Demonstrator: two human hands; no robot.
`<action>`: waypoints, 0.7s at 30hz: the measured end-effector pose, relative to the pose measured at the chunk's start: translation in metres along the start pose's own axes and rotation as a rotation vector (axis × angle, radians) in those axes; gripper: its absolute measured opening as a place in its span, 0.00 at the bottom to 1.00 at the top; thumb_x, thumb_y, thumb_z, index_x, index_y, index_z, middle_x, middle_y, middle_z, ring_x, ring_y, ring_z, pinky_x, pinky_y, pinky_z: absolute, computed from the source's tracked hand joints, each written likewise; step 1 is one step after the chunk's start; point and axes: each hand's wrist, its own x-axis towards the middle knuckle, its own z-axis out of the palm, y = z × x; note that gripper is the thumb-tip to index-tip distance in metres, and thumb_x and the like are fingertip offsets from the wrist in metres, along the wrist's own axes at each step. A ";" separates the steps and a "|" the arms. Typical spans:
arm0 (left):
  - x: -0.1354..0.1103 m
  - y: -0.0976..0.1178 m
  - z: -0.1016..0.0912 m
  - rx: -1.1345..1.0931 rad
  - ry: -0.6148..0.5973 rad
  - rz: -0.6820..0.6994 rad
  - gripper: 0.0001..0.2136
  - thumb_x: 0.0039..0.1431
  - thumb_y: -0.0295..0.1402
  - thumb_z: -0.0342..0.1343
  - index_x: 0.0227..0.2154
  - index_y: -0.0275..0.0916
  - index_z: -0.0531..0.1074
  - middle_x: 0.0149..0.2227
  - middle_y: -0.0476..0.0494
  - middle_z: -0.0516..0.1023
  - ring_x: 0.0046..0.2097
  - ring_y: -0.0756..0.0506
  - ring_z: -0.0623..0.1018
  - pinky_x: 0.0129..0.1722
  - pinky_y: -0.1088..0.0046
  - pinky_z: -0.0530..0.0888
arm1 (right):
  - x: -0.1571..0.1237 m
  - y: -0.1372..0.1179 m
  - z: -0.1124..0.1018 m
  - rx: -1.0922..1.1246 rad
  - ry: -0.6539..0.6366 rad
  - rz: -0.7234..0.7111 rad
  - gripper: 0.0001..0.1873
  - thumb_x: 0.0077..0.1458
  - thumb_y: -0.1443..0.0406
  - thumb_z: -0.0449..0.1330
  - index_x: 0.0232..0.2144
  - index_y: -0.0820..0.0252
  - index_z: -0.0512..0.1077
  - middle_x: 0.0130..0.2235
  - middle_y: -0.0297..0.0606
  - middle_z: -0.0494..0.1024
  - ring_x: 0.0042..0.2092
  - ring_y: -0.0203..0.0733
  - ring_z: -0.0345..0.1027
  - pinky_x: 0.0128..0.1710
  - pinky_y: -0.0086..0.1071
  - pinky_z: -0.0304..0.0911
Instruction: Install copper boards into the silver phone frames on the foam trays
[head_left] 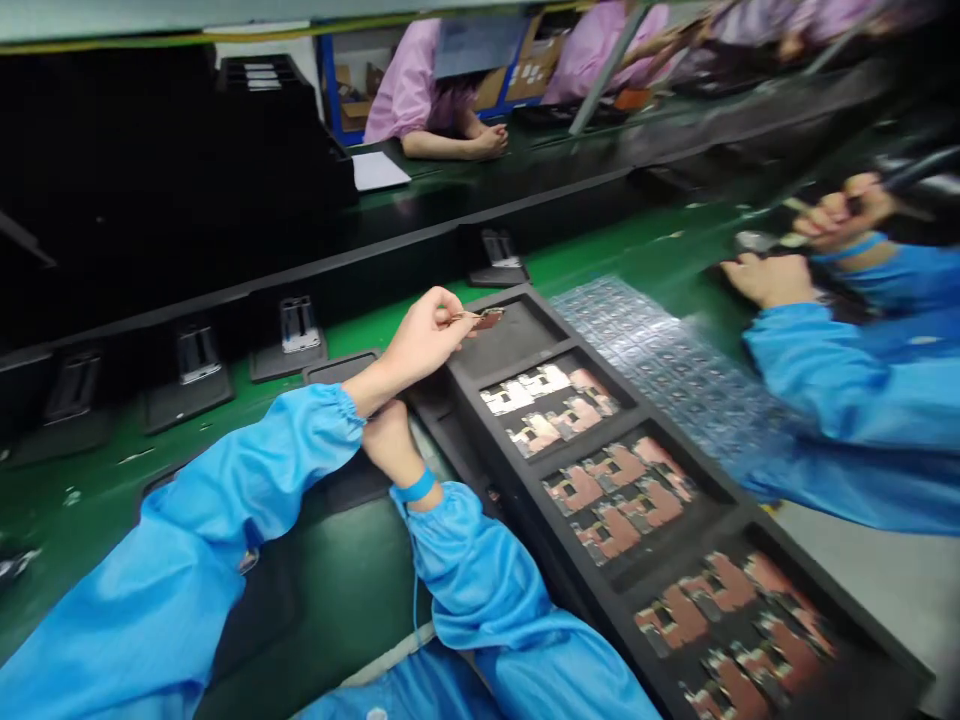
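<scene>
From my distant seat I watch through the head camera, and I go from left to right. On the green conveyor belt stands a row of black fixture stands with metal inserts, and behind them a person in a pink smock has both forearms on the far bench. Nearest to me is my right hand, with a blue wrist strap – it is curled just under the other wrist, and I cannot tell if it holds anything, because the fingers are hidden. My left hand is narrow, in a tight pinch on metal tweezers, and at their tip is one small copper-coloured part, lifted just above the corner of a black foam tray. The compartment under it looks empty, while the next ones carry many copper-coloured parts, some with white covers. So the step in hand, as I judge it, is this single part held by tweezers, and the next move calls for a steady pinch, since the part is small. To the right lies a clear blister sheet, and beyond it a co-worker's hands in blue sleeves work with a thin tool – too blurred for me to name
</scene>
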 end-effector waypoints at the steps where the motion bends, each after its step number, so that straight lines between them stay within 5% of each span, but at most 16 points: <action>1: -0.018 0.003 -0.019 -0.115 0.042 -0.026 0.08 0.68 0.33 0.55 0.37 0.41 0.60 0.45 0.39 0.84 0.48 0.43 0.86 0.41 0.72 0.80 | 0.000 -0.001 0.000 0.046 -0.005 0.010 0.15 0.61 0.56 0.68 0.41 0.63 0.79 0.40 0.41 0.83 0.41 0.45 0.79 0.44 0.41 0.78; 5: -0.110 0.016 -0.092 -0.262 0.302 -0.129 0.17 0.61 0.39 0.66 0.39 0.41 0.61 0.39 0.45 0.85 0.44 0.39 0.88 0.38 0.72 0.83 | -0.008 -0.012 0.002 0.255 0.024 0.048 0.16 0.53 0.55 0.71 0.39 0.62 0.81 0.34 0.40 0.86 0.35 0.45 0.83 0.39 0.39 0.80; 8: -0.177 0.020 -0.117 -0.199 0.473 -0.265 0.21 0.58 0.43 0.69 0.41 0.41 0.63 0.36 0.44 0.86 0.40 0.38 0.88 0.32 0.72 0.83 | -0.019 -0.027 0.007 0.417 0.069 0.081 0.17 0.47 0.58 0.76 0.38 0.59 0.82 0.33 0.39 0.87 0.32 0.44 0.84 0.33 0.36 0.80; 13: -0.244 0.011 -0.106 -0.247 0.504 -0.423 0.21 0.60 0.47 0.68 0.43 0.41 0.66 0.37 0.40 0.87 0.39 0.37 0.88 0.30 0.72 0.83 | -0.038 -0.038 0.022 0.401 0.017 0.085 0.10 0.48 0.61 0.76 0.34 0.57 0.84 0.30 0.37 0.86 0.30 0.44 0.83 0.31 0.36 0.81; 21: -0.264 0.003 -0.089 -0.259 0.591 -0.386 0.17 0.63 0.46 0.65 0.43 0.42 0.68 0.40 0.41 0.87 0.43 0.38 0.88 0.35 0.70 0.86 | -0.043 -0.032 0.027 0.233 -0.104 -0.040 0.04 0.52 0.64 0.73 0.28 0.56 0.82 0.33 0.37 0.82 0.30 0.37 0.76 0.25 0.30 0.75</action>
